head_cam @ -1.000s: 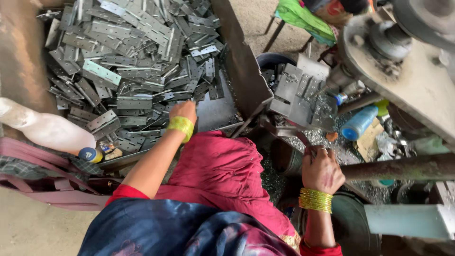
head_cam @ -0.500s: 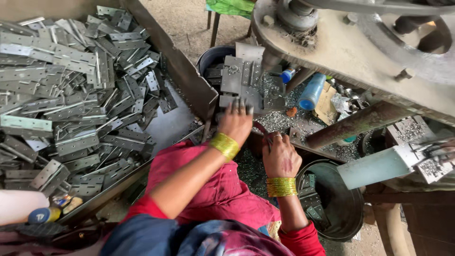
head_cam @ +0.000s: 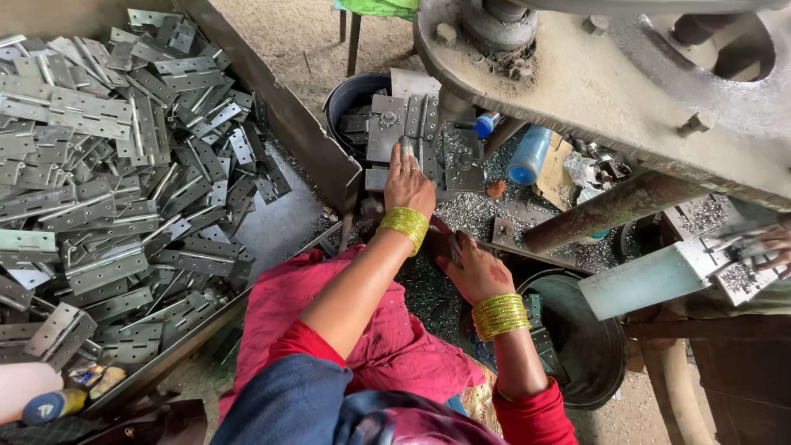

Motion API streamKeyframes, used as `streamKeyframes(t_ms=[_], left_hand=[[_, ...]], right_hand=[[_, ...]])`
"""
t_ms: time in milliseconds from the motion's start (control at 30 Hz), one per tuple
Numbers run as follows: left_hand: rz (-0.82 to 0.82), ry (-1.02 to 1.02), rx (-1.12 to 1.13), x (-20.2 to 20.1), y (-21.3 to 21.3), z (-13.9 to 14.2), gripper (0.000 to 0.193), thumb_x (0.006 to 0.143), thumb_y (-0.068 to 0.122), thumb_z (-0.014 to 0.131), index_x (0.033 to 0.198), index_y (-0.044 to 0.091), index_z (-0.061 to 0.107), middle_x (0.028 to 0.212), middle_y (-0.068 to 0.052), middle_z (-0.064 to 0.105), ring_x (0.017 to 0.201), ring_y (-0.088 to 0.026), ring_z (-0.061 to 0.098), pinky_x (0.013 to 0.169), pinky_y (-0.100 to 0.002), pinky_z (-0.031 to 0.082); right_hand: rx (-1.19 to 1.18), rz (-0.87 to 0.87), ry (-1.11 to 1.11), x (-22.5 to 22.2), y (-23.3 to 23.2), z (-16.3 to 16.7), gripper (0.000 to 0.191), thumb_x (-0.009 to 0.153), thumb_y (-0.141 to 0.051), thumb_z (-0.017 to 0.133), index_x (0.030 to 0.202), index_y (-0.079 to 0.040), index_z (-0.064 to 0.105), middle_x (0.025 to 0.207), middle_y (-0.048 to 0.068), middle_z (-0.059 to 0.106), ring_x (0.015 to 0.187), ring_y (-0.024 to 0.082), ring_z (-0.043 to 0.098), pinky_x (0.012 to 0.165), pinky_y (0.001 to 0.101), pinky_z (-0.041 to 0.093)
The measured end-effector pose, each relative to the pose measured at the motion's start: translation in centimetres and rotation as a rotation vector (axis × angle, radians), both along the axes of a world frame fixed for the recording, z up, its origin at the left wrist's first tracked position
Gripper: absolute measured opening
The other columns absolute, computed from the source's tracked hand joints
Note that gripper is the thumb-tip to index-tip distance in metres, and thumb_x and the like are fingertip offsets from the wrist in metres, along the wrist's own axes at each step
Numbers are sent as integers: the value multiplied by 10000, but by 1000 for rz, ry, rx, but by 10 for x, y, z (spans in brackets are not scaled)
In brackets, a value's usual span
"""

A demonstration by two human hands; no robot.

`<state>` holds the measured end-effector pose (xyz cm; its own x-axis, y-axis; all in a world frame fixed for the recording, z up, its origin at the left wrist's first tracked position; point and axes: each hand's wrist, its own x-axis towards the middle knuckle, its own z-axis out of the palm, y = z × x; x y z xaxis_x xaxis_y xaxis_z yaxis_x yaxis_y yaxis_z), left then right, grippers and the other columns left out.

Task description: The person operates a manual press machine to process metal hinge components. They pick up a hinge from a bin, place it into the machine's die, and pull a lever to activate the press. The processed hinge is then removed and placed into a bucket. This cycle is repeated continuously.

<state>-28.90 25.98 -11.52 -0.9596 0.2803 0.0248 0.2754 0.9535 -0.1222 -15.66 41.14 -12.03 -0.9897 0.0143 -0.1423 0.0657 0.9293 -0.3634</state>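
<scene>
My left hand (head_cam: 409, 185), with yellow-green bangles on its wrist, reaches forward over the grey metal die plate (head_cam: 387, 124) of a press. Its fingers rest on a grey metal hinge (head_cam: 405, 150) lying on that plate. My right hand (head_cam: 471, 268), also in bangles, lies lower and to the right on a dark edge strewn with metal chips. Its fingers curl downward out of sight, so I cannot tell whether it holds anything. A large heap of grey hinges (head_cam: 107, 189) fills the metal tray (head_cam: 288, 222) on my left.
A black bucket (head_cam: 350, 95) stands behind the die. A blue bottle (head_cam: 527, 155) lies to its right among scrap. A rusty bar (head_cam: 614, 213) and the press's heavy wheel (head_cam: 626, 74) overhang the right. A dark round pan (head_cam: 589, 346) sits below. Another person's hand (head_cam: 773, 243) works at far right.
My left hand has moved from the hinge tray rightward to the die plate, with a hinge under its fingers. My view has swung right. The right hand has stayed low beside the press.
</scene>
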Motion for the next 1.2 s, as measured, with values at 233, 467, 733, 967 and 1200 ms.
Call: streamKeyframes(t_ms=[233,467,733,967,1200], left_hand=[[-13,18,35,-4,-9,-6,554,1018,387,391,1263,-48,632,1595,-234,329,1530,-380,186,1213,-530,-50],[-32,-145,129,-10,-21,-5,383,1026,254,446,1189,51,727,1684,-248,258,1593,-388,104,1282,-505,-6],[48,128,160,-27,-4,-14,538,986,305,429,1366,-47,575,1623,-197,255,1526,-352,144,1232,-485,6],[-14,40,-32,-36,-20,10,488,991,192,448,1441,42,562,1640,-125,303,1554,-371,159,1253,-571,-30],[42,-66,55,-51,-10,10,447,990,209,436,1381,79,611,1679,-97,247,1561,-365,123,1215,-582,-92]], right_hand=[[-223,-290,-18,45,-12,-113,476,892,-462,658,1156,-67,641,938,280,715,939,478,680,786,563,532],[-63,-272,-105,17,7,-92,447,885,-448,677,1125,-72,653,992,291,700,978,482,668,831,562,528],[-105,-331,-28,37,-10,-111,494,901,-490,648,1196,-93,646,948,260,731,902,455,697,765,556,547],[-97,-195,79,16,12,-104,505,897,-474,664,1170,-50,640,940,281,708,904,483,678,747,566,532],[-119,-360,-74,31,-5,-114,496,897,-515,648,1130,-77,673,986,264,729,970,465,689,835,546,542]])
